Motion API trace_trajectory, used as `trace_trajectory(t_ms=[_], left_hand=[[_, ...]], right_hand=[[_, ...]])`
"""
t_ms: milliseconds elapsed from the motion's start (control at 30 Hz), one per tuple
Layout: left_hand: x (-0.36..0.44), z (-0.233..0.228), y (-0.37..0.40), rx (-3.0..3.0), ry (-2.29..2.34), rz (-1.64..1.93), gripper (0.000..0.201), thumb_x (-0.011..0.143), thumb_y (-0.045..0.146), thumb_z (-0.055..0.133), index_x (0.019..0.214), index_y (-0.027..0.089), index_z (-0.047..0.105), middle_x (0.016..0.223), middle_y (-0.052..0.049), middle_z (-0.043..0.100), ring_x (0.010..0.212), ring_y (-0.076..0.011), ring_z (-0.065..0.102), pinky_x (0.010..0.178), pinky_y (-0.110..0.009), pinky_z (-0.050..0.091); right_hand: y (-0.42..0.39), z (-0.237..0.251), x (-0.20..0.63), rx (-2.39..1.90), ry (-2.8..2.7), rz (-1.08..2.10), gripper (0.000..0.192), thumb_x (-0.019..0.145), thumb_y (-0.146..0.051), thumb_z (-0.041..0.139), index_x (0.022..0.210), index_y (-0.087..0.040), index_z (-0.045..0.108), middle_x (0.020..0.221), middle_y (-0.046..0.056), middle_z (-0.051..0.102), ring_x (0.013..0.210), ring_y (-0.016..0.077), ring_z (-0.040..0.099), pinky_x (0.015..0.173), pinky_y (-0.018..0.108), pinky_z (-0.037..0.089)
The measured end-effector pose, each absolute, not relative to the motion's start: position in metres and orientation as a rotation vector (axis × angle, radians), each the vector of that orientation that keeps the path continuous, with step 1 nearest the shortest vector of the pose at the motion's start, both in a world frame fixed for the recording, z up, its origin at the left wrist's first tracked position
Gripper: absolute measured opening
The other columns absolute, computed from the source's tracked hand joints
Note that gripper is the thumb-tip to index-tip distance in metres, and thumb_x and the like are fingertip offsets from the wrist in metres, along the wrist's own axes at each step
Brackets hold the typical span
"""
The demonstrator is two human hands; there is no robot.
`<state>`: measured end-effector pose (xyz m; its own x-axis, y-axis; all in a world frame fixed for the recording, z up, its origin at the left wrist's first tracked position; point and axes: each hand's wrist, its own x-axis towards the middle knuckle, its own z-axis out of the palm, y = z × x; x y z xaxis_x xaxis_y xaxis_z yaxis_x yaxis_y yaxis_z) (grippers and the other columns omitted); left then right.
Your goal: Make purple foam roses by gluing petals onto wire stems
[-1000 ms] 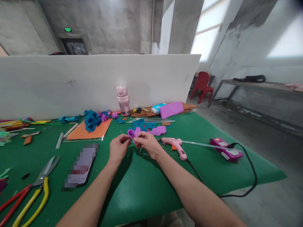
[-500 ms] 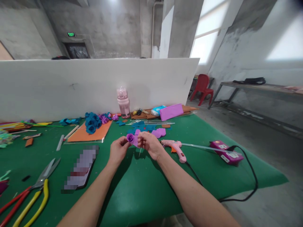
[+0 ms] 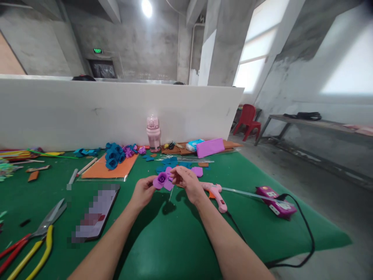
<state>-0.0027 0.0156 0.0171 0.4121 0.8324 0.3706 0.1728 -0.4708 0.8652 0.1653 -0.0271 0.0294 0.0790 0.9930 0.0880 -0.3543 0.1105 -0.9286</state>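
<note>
A small purple foam rose (image 3: 162, 180) on a thin wire stem is held up over the green table (image 3: 175, 241) between both hands. My left hand (image 3: 142, 191) pinches its left side. My right hand (image 3: 186, 183) pinches the petals on its right. The wire hangs down below the flower. Loose purple and blue foam petals (image 3: 180, 166) lie just behind the hands. A pink glue gun (image 3: 217, 193) lies on the table just right of my right hand.
A phone (image 3: 94, 214), scissors (image 3: 43, 225) and yellow-handled pliers (image 3: 32, 256) lie at the left. Finished blue and purple roses (image 3: 115, 152) sit on an orange sheet (image 3: 101, 171). A pink bottle (image 3: 153, 133) stands by the white partition (image 3: 87, 112). A purple power strip (image 3: 275, 196) and black cable (image 3: 305, 233) lie at the right.
The camera has tilted up, so the scene sits lower in view. Both hands have turned the purple rose a little, with its face now toward me.
</note>
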Motion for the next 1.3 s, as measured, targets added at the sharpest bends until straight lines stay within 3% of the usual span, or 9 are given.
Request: trace_trajectory(t_ms=[167,367,700,867,1100,1300], left_hand=[[-0.0054,0.0186,0.0169,2.072,0.856,1.069,0.019,0.068,0.017,0.054,0.079,0.015,0.07,0.071,-0.002,0.069,0.065,-0.0146,0.06,0.064,-0.023,0.046],[-0.0056,0.0161,0.017,2.187,0.879,1.03,0.025,0.071,0.011,0.048,0.084,0.015,0.069,0.077,-0.003,0.07,0.068,-0.0141,0.06,0.065,-0.022,0.045],[-0.0057,0.0181,0.0171,2.272,0.847,1.011,0.023,0.075,0.014,0.049,0.085,0.017,0.069,0.08,-0.004,0.07,0.074,-0.0157,0.062,0.068,-0.024,0.045],[-0.0074,0.0196,0.0165,2.327,0.799,0.962,0.022,0.078,0.016,0.049,0.087,0.018,0.069,0.084,-0.005,0.07,0.078,-0.0163,0.062,0.072,-0.025,0.046],[-0.0081,0.0158,0.0181,2.413,0.734,1.035,0.02,0.082,0.019,0.049,0.09,0.019,0.067,0.089,-0.005,0.071,0.082,-0.0153,0.063,0.075,-0.025,0.047],[-0.0085,0.0147,0.0197,2.454,0.731,1.111,0.02,0.083,0.02,0.048,0.089,0.02,0.067,0.088,-0.004,0.071,0.081,-0.0148,0.063,0.074,-0.025,0.048]], right_hand=[[-0.0325,0.0319,0.1623,-0.986,-1.246,1.056,0.027,0.077,-0.044,0.057,0.085,-0.022,0.07,0.077,0.001,0.064,0.068,0.0118,0.055,0.066,0.025,0.042],[-0.0291,0.0268,0.1655,-1.062,-1.409,0.746,0.019,0.075,-0.037,0.061,0.076,-0.021,0.07,0.075,0.002,0.065,0.075,0.0157,0.057,0.07,0.028,0.043],[-0.0289,0.028,0.1648,-1.12,-1.449,0.591,0.016,0.075,-0.031,0.06,0.068,-0.019,0.069,0.07,0.004,0.065,0.069,0.0163,0.058,0.066,0.028,0.044],[-0.0294,0.0296,0.165,-1.141,-1.389,0.668,0.017,0.071,-0.031,0.061,0.061,-0.018,0.067,0.065,0.002,0.063,0.065,0.0153,0.055,0.062,0.027,0.042],[-0.0274,0.024,0.1666,-1.107,-1.106,1.141,0.021,0.063,-0.037,0.067,0.06,-0.016,0.067,0.057,0.0,0.059,0.056,0.0116,0.051,0.06,0.027,0.041],[-0.0283,0.0254,0.1653,-1.091,-1.062,1.154,0.023,0.061,-0.038,0.069,0.06,-0.015,0.066,0.059,0.0,0.06,0.056,0.0107,0.051,0.061,0.026,0.042]])
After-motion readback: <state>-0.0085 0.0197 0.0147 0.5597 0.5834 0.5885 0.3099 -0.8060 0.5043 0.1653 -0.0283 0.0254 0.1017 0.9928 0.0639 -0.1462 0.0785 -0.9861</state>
